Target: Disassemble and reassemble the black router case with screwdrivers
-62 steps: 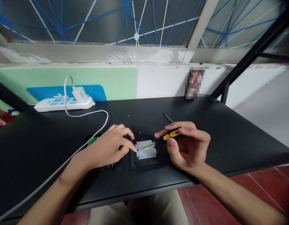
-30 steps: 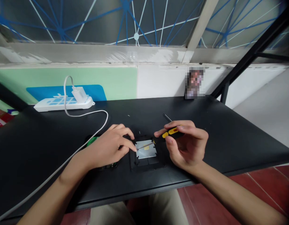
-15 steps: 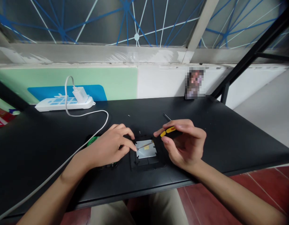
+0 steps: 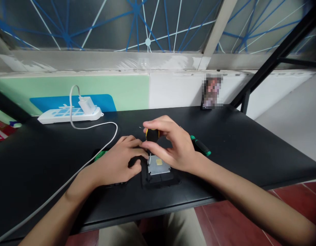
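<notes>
My right hand [image 4: 173, 143] is closed round the black-and-yellow handle of a screwdriver [image 4: 153, 135]. The screwdriver stands nearly upright, its shaft reaching down to the upper left corner of a silver metal plate [image 4: 161, 168]. A small yellowish square is on that plate, which sits in a black plastic frame [image 4: 161, 183]. My left hand [image 4: 117, 160] lies beside the plate, fingers stretched toward the screwdriver tip and thumb apart from them. Whether its fingertips touch the shaft I cannot tell. Under my left hand, a green part [image 4: 99, 155] is mostly hidden.
A green-and-black handle [image 4: 201, 146] lies right of my right hand. At the back left stand a white power strip [image 4: 70, 115] and a plugged-in charger [image 4: 86, 104], whose white cable [image 4: 106, 139] runs past my left forearm. A blurred upright object [image 4: 211, 92] leans on the wall.
My right hand has moved left and tipped the screwdriver from slanted to nearly upright over the plate's corner, uncovering the green-and-black handle. My left thumb has drawn back from the plate.
</notes>
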A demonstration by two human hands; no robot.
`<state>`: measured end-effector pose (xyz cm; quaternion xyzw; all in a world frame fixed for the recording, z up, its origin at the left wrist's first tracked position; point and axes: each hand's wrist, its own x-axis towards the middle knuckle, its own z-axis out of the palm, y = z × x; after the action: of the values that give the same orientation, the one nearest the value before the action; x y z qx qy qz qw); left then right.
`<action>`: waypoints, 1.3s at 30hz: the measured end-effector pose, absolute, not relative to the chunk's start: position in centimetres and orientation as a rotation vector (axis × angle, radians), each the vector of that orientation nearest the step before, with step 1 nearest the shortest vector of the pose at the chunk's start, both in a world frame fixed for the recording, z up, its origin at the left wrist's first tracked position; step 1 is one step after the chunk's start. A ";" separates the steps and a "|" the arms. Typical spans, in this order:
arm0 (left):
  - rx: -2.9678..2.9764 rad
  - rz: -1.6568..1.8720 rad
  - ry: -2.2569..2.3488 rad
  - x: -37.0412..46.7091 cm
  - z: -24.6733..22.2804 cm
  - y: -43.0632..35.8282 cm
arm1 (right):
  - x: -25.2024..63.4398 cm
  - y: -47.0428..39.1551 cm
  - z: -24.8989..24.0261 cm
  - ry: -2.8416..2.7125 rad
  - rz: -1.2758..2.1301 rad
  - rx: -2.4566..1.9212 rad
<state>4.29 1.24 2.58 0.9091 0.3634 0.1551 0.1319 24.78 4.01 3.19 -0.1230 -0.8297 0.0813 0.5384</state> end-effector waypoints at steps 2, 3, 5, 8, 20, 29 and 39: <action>2.604 0.447 1.062 4.4 2.6 1.0 | 24.6 4.0 3.1 -1.977 0.199 -0.306; 2.581 0.429 1.057 4.4 2.5 0.9 | 24.6 3.9 3.0 -1.974 0.204 -0.311; 2.544 0.387 1.061 4.5 2.3 0.8 | 24.6 3.7 2.9 -1.962 0.214 -0.320; 2.531 0.355 1.089 4.8 1.8 0.6 | 24.4 3.4 3.1 -1.944 0.229 -0.313; 2.573 0.256 1.081 5.5 1.5 0.4 | 24.1 3.0 2.6 -1.864 0.310 -0.289; 2.561 0.306 1.060 5.5 1.3 0.4 | 23.9 2.7 2.8 -1.849 0.142 -0.353; 2.602 0.338 0.998 5.3 0.9 0.7 | 23.9 1.8 2.0 -1.856 0.360 -0.341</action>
<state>5.27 0.66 0.92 0.9139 0.3507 0.1186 0.1663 23.87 1.85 1.98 -0.1455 -0.7918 0.1535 0.5730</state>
